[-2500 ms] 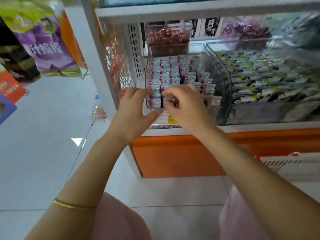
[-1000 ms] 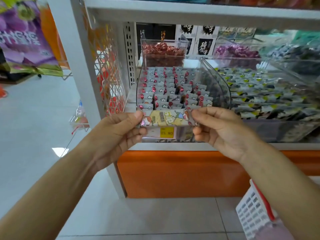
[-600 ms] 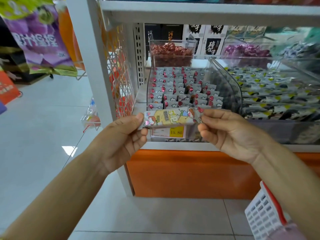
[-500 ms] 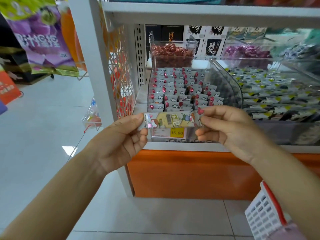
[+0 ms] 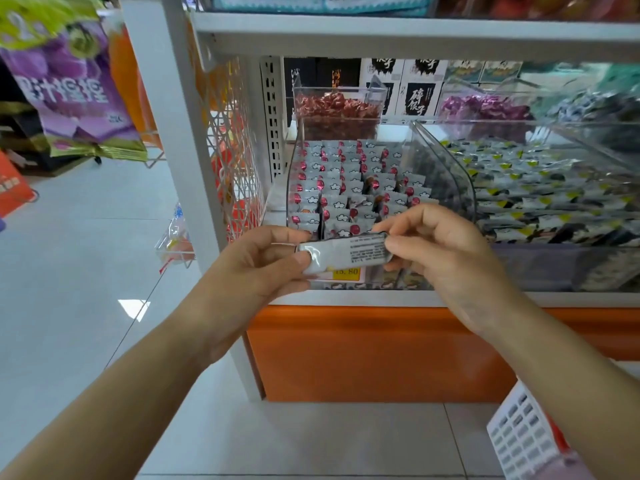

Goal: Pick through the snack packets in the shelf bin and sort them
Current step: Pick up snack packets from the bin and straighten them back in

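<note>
Two hands hold one snack packet (image 5: 343,252) level in the air, just in front of the clear shelf bin (image 5: 448,174). The left hand (image 5: 256,265) pinches the packet's left end and the right hand (image 5: 446,258) pinches its right end. On each side the fingers (image 5: 408,220) are clamped on the wrapper between thumb and forefinger, with the other fingers loosely curled beneath. The packet's silvery side faces up, with a block of small print near the right end. It covers part of a yellow price tag (image 5: 347,271) on the bin's front.

Inside the bin, rows of grey packets with red spots (image 5: 346,188) stand packed on edge. Behind it sits a small clear box of red-wrapped sweets (image 5: 336,112). Just to the right, a wider clear bin (image 5: 606,147) holds packets in black, white and yellow. Both bins rest on the white shelf (image 5: 346,300) above an orange base (image 5: 363,355). A white plastic basket (image 5: 519,434) shows at the lower right, and purple bags (image 5: 69,95) hang at the upper left.
</note>
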Demonstrator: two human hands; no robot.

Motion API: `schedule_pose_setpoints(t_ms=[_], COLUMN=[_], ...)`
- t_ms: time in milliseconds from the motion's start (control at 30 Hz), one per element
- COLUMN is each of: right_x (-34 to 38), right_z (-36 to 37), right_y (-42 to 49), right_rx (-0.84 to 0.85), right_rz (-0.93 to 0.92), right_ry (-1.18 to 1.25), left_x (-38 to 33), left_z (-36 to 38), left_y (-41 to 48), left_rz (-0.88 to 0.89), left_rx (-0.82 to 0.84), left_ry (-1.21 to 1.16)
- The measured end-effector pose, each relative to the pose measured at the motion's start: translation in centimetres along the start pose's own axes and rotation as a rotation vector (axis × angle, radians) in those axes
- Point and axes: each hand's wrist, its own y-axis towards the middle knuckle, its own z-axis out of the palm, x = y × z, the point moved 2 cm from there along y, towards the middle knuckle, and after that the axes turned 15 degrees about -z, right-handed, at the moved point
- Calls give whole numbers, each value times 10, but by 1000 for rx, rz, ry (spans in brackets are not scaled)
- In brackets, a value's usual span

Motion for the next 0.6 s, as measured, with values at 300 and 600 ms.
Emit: schedule_pose_setpoints(t_ms=[300,600], right_x=[7,7], right_z=[2,13], right_y=[-1,-3], right_rx=[89,89], right_rz=[-190,-309], right_ry=[-432,-647], left_x=[-10,-7], left_z=[5,16], left_y=[-5,0], left_rz=[132,137], left_rx=[-67,-138], left_ry=[338,481])
